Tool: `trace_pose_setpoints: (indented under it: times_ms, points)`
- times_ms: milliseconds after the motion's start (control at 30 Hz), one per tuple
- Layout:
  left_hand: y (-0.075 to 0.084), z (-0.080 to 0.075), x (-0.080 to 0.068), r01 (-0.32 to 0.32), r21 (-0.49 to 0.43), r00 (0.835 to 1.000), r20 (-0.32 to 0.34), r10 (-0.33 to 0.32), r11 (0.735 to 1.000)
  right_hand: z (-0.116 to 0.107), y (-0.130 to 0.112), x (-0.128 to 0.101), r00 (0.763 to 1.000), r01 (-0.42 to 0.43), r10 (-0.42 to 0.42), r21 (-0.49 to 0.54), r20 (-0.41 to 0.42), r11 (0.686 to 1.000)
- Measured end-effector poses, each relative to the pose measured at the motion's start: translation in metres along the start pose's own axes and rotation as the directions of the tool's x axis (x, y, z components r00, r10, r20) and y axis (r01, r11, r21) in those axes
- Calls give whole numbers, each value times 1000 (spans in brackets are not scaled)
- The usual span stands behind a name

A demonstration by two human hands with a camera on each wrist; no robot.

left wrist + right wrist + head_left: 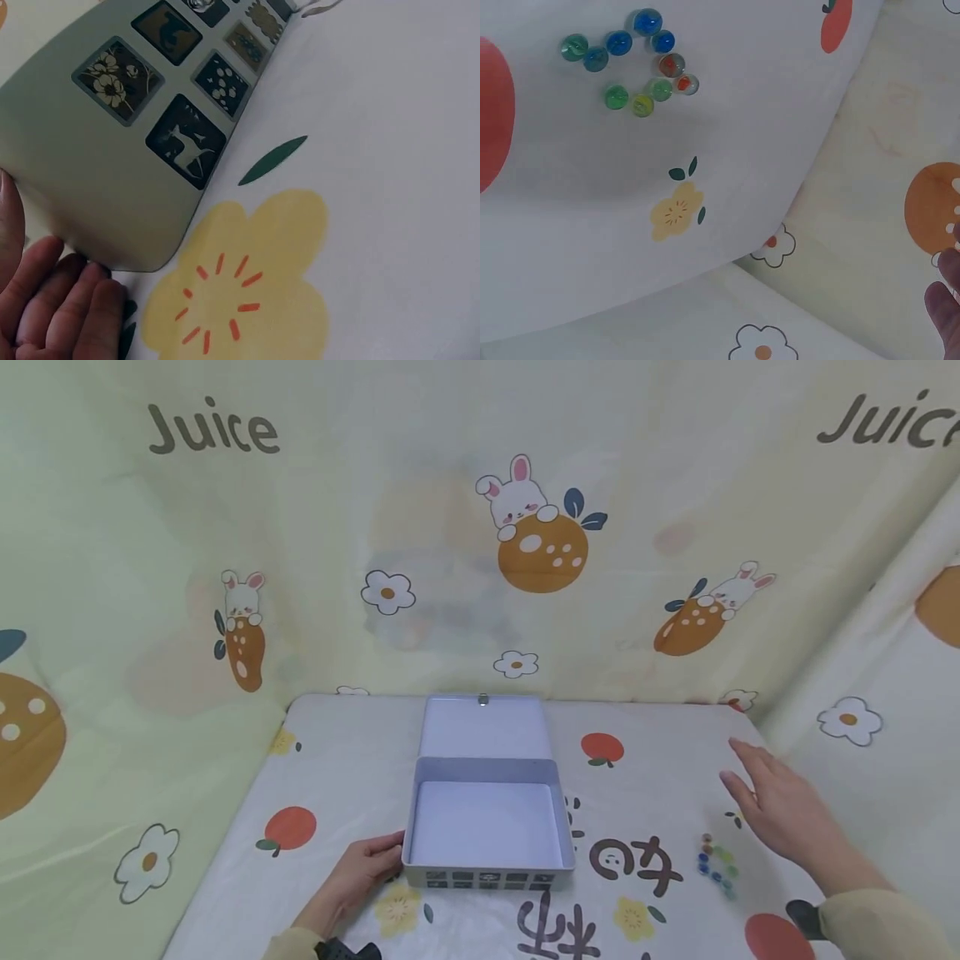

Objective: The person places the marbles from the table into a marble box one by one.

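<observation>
A tin box [487, 878] stands on the table with its hinged lid [486, 727] folded back, away from the person. Its white floor [483, 822] shows bare. Small framed pictures [186, 142] decorate the front wall. My left hand [362, 872] rests against the box's left side near the front corner, its fingers [64, 307] loosely bent. On the right of the table lies a ring of several glass marbles [619, 43], blue, green, yellow-green and clear with red. Above and to the right of them my right hand [783, 806] hovers with fingers extended, holding nothing.
A white cloth [352, 752] printed with fruit, flowers and dark lettering covers the table. Behind it hangs a pale curtain [315, 527] with bunny and orange prints, and more cloth [900, 793] closes in the right side.
</observation>
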State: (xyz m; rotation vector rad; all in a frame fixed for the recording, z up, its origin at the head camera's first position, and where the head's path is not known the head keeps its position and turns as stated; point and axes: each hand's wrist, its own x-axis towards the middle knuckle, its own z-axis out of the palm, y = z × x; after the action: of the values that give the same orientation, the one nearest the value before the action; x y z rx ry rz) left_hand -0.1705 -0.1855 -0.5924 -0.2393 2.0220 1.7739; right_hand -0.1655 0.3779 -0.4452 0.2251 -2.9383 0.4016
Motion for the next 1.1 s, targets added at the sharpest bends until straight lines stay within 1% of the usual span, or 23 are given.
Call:
trace_pose_setpoints:
  times_ms: [133,200,300,367,467,533,633,733,833,933,1033,1100]
  points:
    - [0,-2,0,-2,12,1000,-22,2,1000,1,5,-3,1000,-23,23,11,5,1000]
    - [1,-2,0,4,14,999,-35,-3,1000,1,7,-5,998,-55,54,32,26,998]
    - [2,-4,-1,13,15,999,-45,-12,1000,2,15,-10,989,-137,129,102,75,985]
    - [2,-4,-1,24,17,998,-53,-23,1000,8,25,-16,977,-198,181,170,110,965]
    - [2,-4,-2,49,25,997,-65,-47,998,26,45,-29,957,-278,243,251,160,927]
    - [1,-3,-1,61,32,996,-66,-58,998,40,59,-39,935,-339,288,280,208,898]
    - [0,-2,0,63,47,997,-58,-60,997,60,73,-52,896,-425,357,280,264,861]
    - [-1,-1,2,58,51,997,-49,-55,997,76,80,-62,861,-489,410,265,301,831]
    - [-1,0,4,51,36,998,-43,-50,998,88,82,-69,836,-526,446,236,319,817]
    - [0,1,4,43,20,998,-40,-43,999,96,82,-72,812,-561,477,225,336,797]
    - [0,1,3,36,8,998,-46,-36,999,103,80,-72,793,-585,495,218,355,781]
    - [1,2,2,35,2,998,-45,-34,999,106,79,-72,786,-591,503,200,360,781]
